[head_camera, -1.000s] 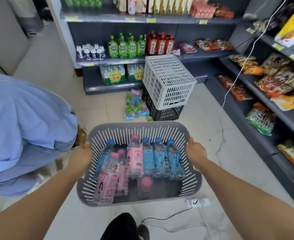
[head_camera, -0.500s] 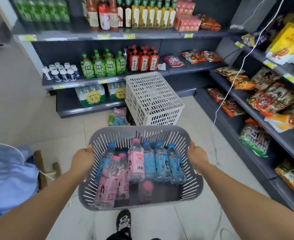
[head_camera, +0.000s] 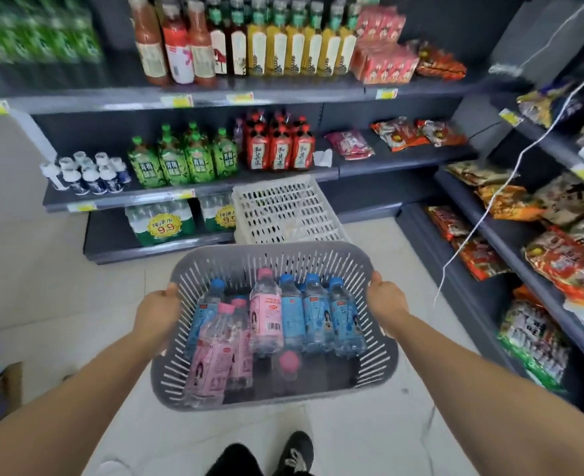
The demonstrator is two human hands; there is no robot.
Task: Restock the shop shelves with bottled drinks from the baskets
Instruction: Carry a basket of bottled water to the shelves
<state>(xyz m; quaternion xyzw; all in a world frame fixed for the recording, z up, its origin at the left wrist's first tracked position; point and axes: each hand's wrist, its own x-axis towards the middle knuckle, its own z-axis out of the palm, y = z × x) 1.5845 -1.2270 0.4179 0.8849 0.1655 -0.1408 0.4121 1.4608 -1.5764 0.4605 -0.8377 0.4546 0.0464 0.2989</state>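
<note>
I carry a grey slotted basket (head_camera: 270, 257) in front of me at waist height. My left hand (head_camera: 156, 312) grips its left rim and my right hand (head_camera: 386, 304) grips its right rim. Inside lie several small water bottles, pink-labelled ones (head_camera: 266, 312) to the left and middle, blue-labelled ones (head_camera: 318, 317) to the right. Straight ahead stand dark shop shelves (head_camera: 386, 163) with green tea bottles (head_camera: 184, 159) and red bottles (head_camera: 278, 146) on the middle level.
A white slotted crate (head_camera: 283, 214) stands on the floor just beyond the basket. Snack shelves (head_camera: 524, 242) line the right side, with a white cord (head_camera: 483, 221) hanging before them. Packs of water (head_camera: 161, 223) sit on the bottom shelf. Pale floor (head_camera: 60, 286) lies to the left.
I have walked closer to the shelves with the basket held the same way. The person in blue at my left has dropped almost out of sight. The white crate is now partly hidden behind the basket.
</note>
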